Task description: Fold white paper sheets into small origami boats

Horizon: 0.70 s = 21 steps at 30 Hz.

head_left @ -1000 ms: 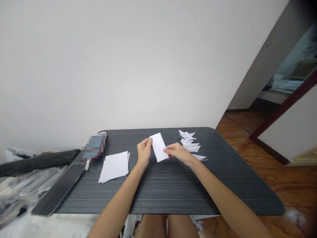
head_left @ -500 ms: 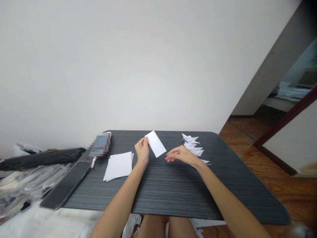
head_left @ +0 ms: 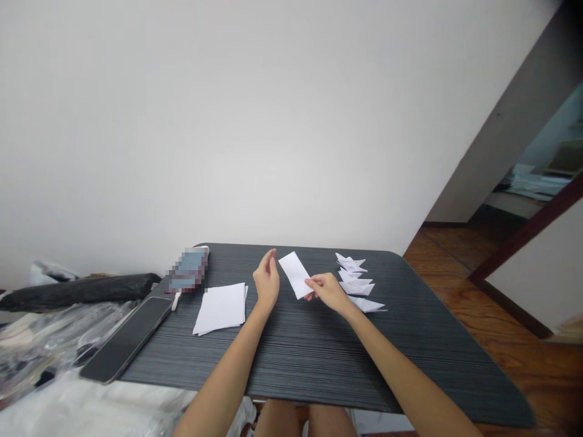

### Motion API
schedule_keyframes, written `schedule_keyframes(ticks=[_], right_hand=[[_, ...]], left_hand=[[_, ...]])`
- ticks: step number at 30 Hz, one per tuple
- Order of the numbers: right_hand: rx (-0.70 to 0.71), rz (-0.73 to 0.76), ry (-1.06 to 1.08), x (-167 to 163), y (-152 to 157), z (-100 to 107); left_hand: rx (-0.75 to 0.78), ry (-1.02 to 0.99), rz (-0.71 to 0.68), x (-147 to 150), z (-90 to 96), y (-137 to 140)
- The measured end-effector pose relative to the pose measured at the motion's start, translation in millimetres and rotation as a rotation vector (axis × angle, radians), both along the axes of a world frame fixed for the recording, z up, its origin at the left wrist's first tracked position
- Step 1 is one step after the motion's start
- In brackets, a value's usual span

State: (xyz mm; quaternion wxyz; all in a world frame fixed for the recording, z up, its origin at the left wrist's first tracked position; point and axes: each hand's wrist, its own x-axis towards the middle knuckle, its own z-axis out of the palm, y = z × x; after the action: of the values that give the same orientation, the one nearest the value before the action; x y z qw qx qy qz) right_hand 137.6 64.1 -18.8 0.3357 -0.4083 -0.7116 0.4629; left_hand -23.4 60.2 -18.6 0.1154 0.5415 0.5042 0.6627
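Observation:
A folded white rectangle of paper (head_left: 294, 273) is tilted above the dark table (head_left: 310, 358). My right hand (head_left: 328, 291) pinches its lower right corner between thumb and fingers. Just left of the paper, my left hand (head_left: 267, 280) is apart from it, fingers raised and thumb a little separated, with nothing in it. A stack of square white sheets (head_left: 221, 308) lies to the left of my left forearm. Several folded paper boats (head_left: 357, 285) stand in a row beyond my right hand, their pointed ends sticking out sideways.
A dark phone (head_left: 127, 340) lies at the table's left edge. Behind it are a small white object (head_left: 175, 301) and a blurred-out item (head_left: 189, 270). Plastic bags and a black umbrella-like bundle (head_left: 82, 291) sit left of the table. A white wall (head_left: 291, 121) rises behind.
My left hand has let go of the folded paper, and my right hand has taken hold of its lower corner. The paper has shifted slightly right and down and looks narrower.

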Motion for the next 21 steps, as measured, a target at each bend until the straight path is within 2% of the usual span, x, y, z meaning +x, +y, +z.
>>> schedule_keyframes(ticks=[1,2,4,6,11,16,21], right_hand=[[0.036,-0.017,-0.045,2,0,-1],[0.077,-0.03,-0.088,3,0,-1],[0.167,-0.038,-0.155,5,-1,-1],[0.234,-0.025,-0.181,7,-2,1],[0.21,0.013,-0.155,13,-1,4],[0.153,0.013,-0.097,16,2,7],[0.154,0.007,-0.074,18,3,11]], left_hand=[[0.068,0.184,0.036,1,5.1,-4],[0.127,0.399,0.008,4,9.8,-8],[0.199,0.817,-0.152,13,16.6,-15],[0.189,1.065,-0.231,23,18.5,-17],[0.041,1.274,-0.211,29,16.6,-3],[0.054,1.405,-0.256,25,27.2,10],[0.056,1.458,-0.283,28,32.4,14]])
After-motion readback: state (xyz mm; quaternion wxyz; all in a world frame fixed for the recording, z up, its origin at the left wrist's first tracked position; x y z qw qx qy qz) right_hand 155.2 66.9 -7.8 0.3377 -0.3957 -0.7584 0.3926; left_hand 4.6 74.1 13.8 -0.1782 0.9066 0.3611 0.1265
